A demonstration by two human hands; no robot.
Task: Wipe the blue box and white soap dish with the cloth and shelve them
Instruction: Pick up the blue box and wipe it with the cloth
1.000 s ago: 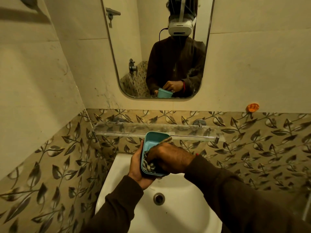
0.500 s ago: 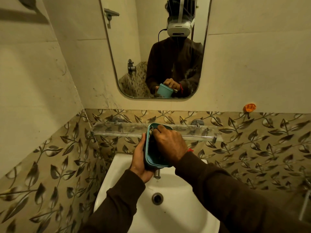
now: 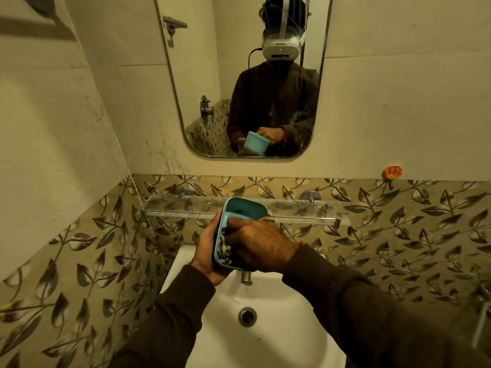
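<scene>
Clearly the right hand (image 3: 261, 247) is clenched on a bunched, patterned cloth (image 3: 223, 251) and pressed into the open cavity of the blue box (image 3: 245, 212). The left hand (image 3: 210, 254) grasps that box from outside, palm against its wall and fingers curled round the lower edge, tilting the opening toward the person. Box and cloth sit in the air above the white sink (image 3: 265, 341), just in front of the clear shelf (image 3: 305, 208) on the leaf-patterned wall.

The box looks like thin moulded plastic: light, rigid enough to keep its shape under rubbing, smooth-walled and likely slippery if damp. Holding it across the outer walls near the rim, as the left hand does, seems the soundest grip, since that braces it against the push of wiping. The cloth is soft and limp, so it conforms to the rounded corners when balled in the fist. No white soap dish is visible.
</scene>
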